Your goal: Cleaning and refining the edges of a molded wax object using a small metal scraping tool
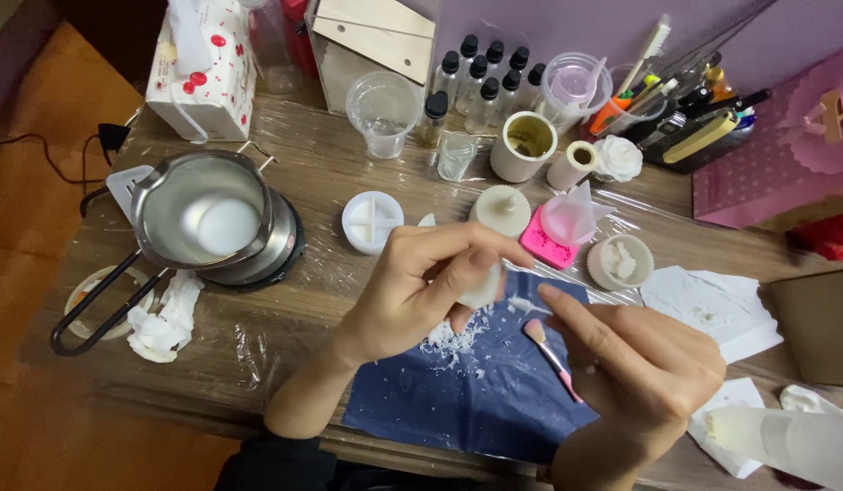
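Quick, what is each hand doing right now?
Left hand: closed around a small white wax piece.
Right hand: closed on a pink-handled tool, its tip at the wax piece.

A white wax piece (482, 289) is held over a dark blue cloth (494, 382) flecked with white shavings (451, 344); a pink-handled tool (551, 356) is seen beside it. A silver pot (199, 211) with white contents, a hot-pink mould (544, 245) and a white box (203, 73) patterned with red cherries are noted. The table (321, 164) is brown wood grain, the bottles (485, 77) clear with black caps.
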